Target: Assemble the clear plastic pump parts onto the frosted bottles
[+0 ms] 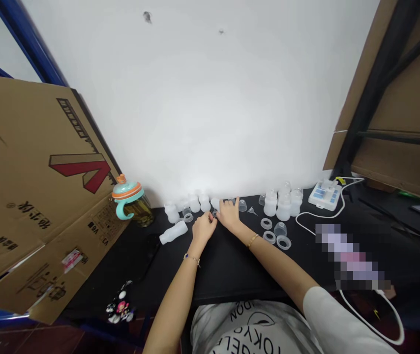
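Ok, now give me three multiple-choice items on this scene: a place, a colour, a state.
1. Where is the white control unit from the right hand? A) Right B) Left C) Under it
2. What colour is the handle of the sippy cup? A) Red B) Teal C) Black
3. How does the white plastic bottle left of the left hand lie? A) Upright B) Upside down C) On its side

Answers: 1 A, it sits well off to that side; 2 B, the curved handle shows teal; 3 C, it lies lengthwise on the black tabletop.
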The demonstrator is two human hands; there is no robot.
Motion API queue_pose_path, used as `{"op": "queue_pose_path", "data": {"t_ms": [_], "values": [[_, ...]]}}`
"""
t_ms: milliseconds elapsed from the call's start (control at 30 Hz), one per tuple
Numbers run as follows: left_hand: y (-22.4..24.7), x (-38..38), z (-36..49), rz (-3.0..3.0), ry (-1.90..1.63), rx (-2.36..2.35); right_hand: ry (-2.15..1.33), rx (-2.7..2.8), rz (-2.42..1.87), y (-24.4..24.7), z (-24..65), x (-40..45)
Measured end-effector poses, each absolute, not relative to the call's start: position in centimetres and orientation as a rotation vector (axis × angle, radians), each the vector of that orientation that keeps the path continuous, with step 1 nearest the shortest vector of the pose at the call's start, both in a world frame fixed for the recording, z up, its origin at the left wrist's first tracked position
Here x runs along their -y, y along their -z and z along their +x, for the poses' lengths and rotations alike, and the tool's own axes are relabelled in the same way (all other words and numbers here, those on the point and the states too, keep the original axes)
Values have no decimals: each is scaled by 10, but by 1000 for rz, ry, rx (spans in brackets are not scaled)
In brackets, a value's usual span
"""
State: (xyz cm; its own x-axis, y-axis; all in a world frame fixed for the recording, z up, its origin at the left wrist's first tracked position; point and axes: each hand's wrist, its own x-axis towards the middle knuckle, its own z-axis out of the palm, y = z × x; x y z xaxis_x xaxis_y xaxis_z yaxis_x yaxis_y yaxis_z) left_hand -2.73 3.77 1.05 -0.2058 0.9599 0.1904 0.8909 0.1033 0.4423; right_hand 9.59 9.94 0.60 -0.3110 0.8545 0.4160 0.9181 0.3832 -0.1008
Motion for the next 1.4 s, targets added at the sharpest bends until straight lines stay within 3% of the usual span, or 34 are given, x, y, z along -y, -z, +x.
{"op": "queue_pose_path", "data": {"t_ms": [400, 633, 1000, 1400], "values": [[-4, -44, -31, 1776, -918, -2103, 97, 2155, -1461, -18, 104, -91], [0, -50, -34, 1546, -1234, -1768, 109, 2043, -1381, -19, 115, -73], [1, -48, -20, 1128, -1416, -1252, 107, 2023, -1318, -11, 127, -32], [-6, -40, -11, 1142, -1480, -1117, -594, 2026, -1329, -5, 129, -23]]}}
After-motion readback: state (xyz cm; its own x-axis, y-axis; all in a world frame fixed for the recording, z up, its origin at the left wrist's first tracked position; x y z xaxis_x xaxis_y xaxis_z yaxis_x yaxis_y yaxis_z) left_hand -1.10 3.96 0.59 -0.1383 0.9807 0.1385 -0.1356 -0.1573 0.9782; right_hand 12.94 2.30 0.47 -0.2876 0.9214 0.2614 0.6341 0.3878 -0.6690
